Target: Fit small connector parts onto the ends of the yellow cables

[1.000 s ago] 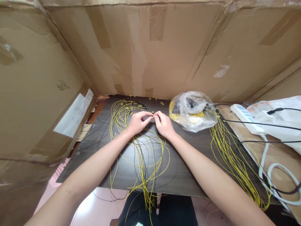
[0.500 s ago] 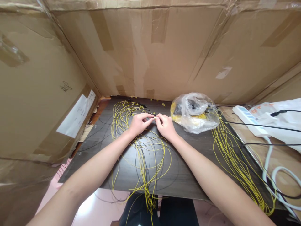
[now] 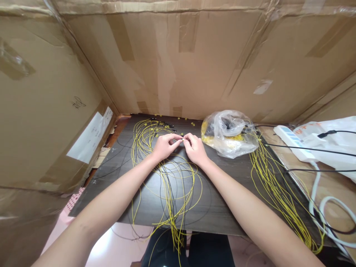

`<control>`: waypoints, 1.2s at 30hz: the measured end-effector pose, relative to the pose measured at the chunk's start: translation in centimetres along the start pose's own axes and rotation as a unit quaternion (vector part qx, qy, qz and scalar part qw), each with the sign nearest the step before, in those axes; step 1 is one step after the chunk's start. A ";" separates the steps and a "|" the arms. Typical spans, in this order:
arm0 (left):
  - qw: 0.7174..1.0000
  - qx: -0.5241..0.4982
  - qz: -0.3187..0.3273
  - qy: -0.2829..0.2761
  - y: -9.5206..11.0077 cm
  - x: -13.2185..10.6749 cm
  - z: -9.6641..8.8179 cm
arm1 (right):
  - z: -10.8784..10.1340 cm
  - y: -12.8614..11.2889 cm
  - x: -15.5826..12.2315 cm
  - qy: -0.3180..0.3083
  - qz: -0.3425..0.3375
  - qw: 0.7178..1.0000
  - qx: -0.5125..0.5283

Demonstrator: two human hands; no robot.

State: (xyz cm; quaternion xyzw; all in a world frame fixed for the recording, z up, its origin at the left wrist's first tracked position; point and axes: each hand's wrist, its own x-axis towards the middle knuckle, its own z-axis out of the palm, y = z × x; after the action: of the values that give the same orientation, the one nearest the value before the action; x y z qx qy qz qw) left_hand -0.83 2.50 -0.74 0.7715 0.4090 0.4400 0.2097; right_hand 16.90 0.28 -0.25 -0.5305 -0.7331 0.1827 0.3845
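Observation:
My left hand [image 3: 167,145] and my right hand [image 3: 195,148] meet fingertip to fingertip over the dark table, both pinched closed. Between them is a small piece, partly dark and partly pale, mostly covered by the fingers; its kind is too small to make out. Thin yellow wires [image 3: 191,181] lie in loops beneath and in front of my hands, mixed with black ones, and hang over the near edge. More looped yellow wires [image 3: 136,142] lie to the left, with small black ends [image 3: 168,125] gathered behind my left hand.
Small yellow pieces [image 3: 193,124] are scattered along the back. A clear plastic bag [image 3: 230,146] with yellow and black contents sits right of my hands. Further right are a yellow wire bundle [image 3: 275,193], a white power strip [image 3: 292,142] and cables. Cardboard walls [image 3: 164,66] enclose the table.
Both hands stay almost in place, fingertips still together. The view shifts very slightly; the wires and the bag look the same.

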 end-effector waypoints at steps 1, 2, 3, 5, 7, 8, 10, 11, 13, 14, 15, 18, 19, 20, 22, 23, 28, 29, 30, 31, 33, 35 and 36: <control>1.000 -0.003 0.002 0.000 0.0 0.0 0.0 | 0.0 0.0 0.0 -0.001 -0.001 1.000 -0.001; 1.000 -0.005 0.004 0.000 0.0 0.0 0.0 | 0.0 0.0 0.0 -0.003 -0.002 1.000 -0.003; 1.000 -0.006 0.005 0.000 0.0 0.0 0.0 | 0.0 0.1 0.0 -0.004 -0.003 1.000 -0.006; 1.000 0.000 0.008 0.000 0.0 0.0 0.0 | 0.1 0.1 0.1 -0.007 -0.005 1.000 -0.011; 1.000 0.008 0.010 -0.001 0.0 -0.1 -0.1 | 0.1 0.1 0.1 -0.012 -0.004 1.000 -0.016; 1.000 0.011 0.011 -0.002 0.0 -0.1 -0.1 | 0.1 0.2 0.1 -0.015 -0.003 1.000 -0.017; 1.000 0.011 0.015 -0.002 0.1 -0.1 -0.1 | 0.1 0.2 0.1 -0.022 -0.002 1.000 -0.022; 1.000 0.010 0.017 -0.002 0.1 -0.1 -0.1 | 0.1 0.2 0.1 -0.025 -0.001 0.999 -0.025; 1.000 0.013 0.022 -0.003 0.1 -0.1 -0.1 | 0.1 0.2 0.1 -0.030 -0.001 0.999 -0.031; 1.000 0.016 0.023 -0.004 0.1 -0.1 -0.1 | 0.2 0.2 0.1 -0.031 -0.001 0.999 -0.033; 1.000 0.018 0.022 -0.005 0.1 -0.1 -0.1 | 0.2 0.2 0.1 -0.031 -0.002 0.999 -0.034; 1.000 0.019 0.016 -0.002 0.1 -0.1 -0.1 | 0.1 0.2 0.0 -0.018 -0.004 0.999 -0.027; 1.000 0.017 0.013 0.000 0.2 -0.1 -0.1 | 0.1 0.2 0.0 -0.010 -0.004 1.000 -0.022; 1.000 0.015 0.010 0.001 0.2 -0.1 -0.1 | 0.1 0.1 0.0 -0.004 -0.005 1.000 -0.016; 1.000 0.011 0.004 0.000 0.2 0.0 -0.1 | 0.1 0.1 0.0 0.003 -0.006 1.000 -0.008; 1.000 0.007 0.003 -0.002 0.2 0.0 -0.1 | 0.1 0.1 -0.1 0.004 -0.007 1.000 -0.007; 1.000 0.005 0.011 -0.007 0.3 -0.1 -0.1 | 0.0 0.0 -0.1 -0.005 -0.015 1.000 -0.013; 1.000 0.009 0.015 -0.009 0.3 -0.1 -0.2 | 0.0 0.0 -0.1 -0.009 -0.016 1.000 -0.014; 1.000 0.014 0.019 -0.010 0.3 -0.1 -0.2 | 0.0 0.0 -0.1 -0.013 -0.018 1.000 -0.016; 0.999 0.019 0.023 -0.012 0.3 -0.2 -0.2 | 0.0 0.0 -0.1 -0.017 -0.018 1.000 -0.017; 0.999 0.027 0.034 -0.013 0.4 -0.2 -0.2 | 0.0 0.1 0.0 -0.022 -0.019 0.999 -0.022; 0.998 0.033 0.044 -0.012 0.4 -0.3 -0.2 | 0.1 0.2 0.0 -0.024 -0.023 0.999 -0.027; 0.998 0.035 0.049 -0.012 0.5 -0.3 -0.2 | 0.1 0.3 0.0 -0.026 -0.025 0.999 -0.030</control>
State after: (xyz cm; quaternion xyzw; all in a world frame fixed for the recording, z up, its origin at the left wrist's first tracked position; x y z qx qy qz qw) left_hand -0.91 1.98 -0.46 0.8026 0.3834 0.4261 0.1650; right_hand 17.02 0.43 -0.51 -0.5183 -0.7610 0.1646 0.3538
